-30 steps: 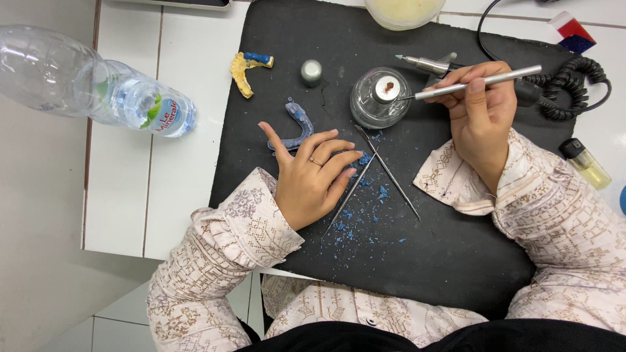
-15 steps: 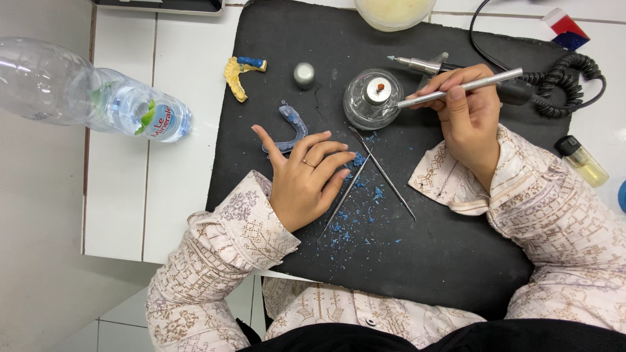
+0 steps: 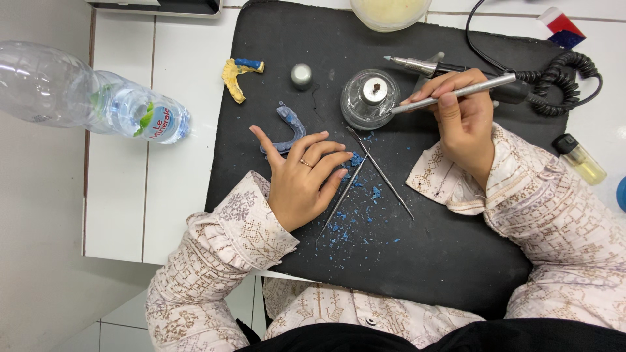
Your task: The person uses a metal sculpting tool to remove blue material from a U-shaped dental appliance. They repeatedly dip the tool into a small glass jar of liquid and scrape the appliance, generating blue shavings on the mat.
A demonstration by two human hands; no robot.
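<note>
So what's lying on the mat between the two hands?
In the head view, two thin metal tools lie crossed between the left hand and right hand, among blue wax crumbs.

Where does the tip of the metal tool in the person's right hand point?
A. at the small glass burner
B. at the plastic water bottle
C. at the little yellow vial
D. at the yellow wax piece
A: the right hand holds the metal tool with its tip at the top of the glass burner.
</note>
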